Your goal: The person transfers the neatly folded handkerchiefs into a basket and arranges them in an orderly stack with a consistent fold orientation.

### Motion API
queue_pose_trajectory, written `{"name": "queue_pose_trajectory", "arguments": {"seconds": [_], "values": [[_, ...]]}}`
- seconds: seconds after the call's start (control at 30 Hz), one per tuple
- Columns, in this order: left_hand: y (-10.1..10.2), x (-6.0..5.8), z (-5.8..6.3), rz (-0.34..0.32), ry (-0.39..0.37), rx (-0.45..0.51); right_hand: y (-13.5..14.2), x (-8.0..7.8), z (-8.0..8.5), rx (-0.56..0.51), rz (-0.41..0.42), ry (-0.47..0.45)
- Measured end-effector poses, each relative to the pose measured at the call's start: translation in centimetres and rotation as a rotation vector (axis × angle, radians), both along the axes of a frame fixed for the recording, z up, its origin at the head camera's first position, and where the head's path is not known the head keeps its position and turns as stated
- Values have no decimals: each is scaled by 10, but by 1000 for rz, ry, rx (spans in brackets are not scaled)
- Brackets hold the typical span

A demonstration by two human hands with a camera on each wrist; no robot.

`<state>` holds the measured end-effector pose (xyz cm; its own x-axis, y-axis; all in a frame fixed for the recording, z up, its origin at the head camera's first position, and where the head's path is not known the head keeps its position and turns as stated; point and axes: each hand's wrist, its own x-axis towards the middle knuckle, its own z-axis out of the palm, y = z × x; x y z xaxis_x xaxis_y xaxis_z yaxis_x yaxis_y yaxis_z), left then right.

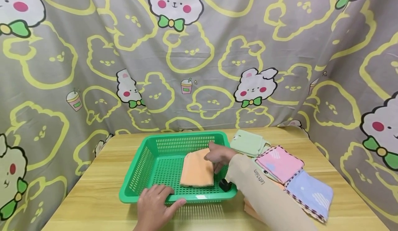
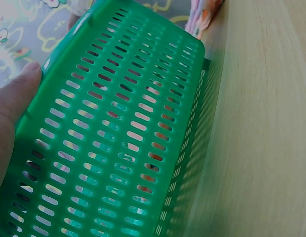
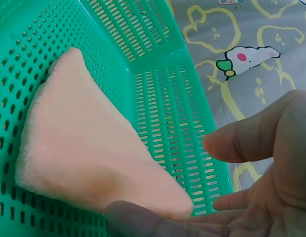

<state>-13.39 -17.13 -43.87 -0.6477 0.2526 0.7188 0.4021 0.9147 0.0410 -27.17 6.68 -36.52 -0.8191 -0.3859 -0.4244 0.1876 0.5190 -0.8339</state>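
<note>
A green plastic basket [image 1: 133,175] with slotted walls stands on the table. My left hand [image 1: 152,203] grips its near rim, fingers over the inside and thumb [image 2: 19,89] along the rim. Inside the basket, right of its middle, lies a folded orange towel [image 1: 196,170]. My right hand [image 1: 220,155] is at the towel's right edge, its thumb lifted apart and its fingers [image 3: 138,219] extended beside the cloth. One fingertip appears to touch the towel's edge in the right wrist view.
Right of the basket lie folded towels: a light green one [image 1: 248,142], a pink one [image 1: 280,163] and a blue one [image 1: 311,193]. Orange cloth [image 1: 251,210] shows partly under my right sleeve. A patterned curtain [image 1: 192,61] hangs behind the wooden table [image 1: 90,203].
</note>
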Motion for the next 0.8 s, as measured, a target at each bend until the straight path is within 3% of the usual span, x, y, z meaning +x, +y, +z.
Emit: {"name": "queue_pose_trajectory", "arguments": {"seconds": [0.57,0.8], "values": [[0,0,0,5,-4,4,12,-6,10,10,-12,83],[1,0,1,0,-5,11,22,-11,14,-44,-75,153]]}}
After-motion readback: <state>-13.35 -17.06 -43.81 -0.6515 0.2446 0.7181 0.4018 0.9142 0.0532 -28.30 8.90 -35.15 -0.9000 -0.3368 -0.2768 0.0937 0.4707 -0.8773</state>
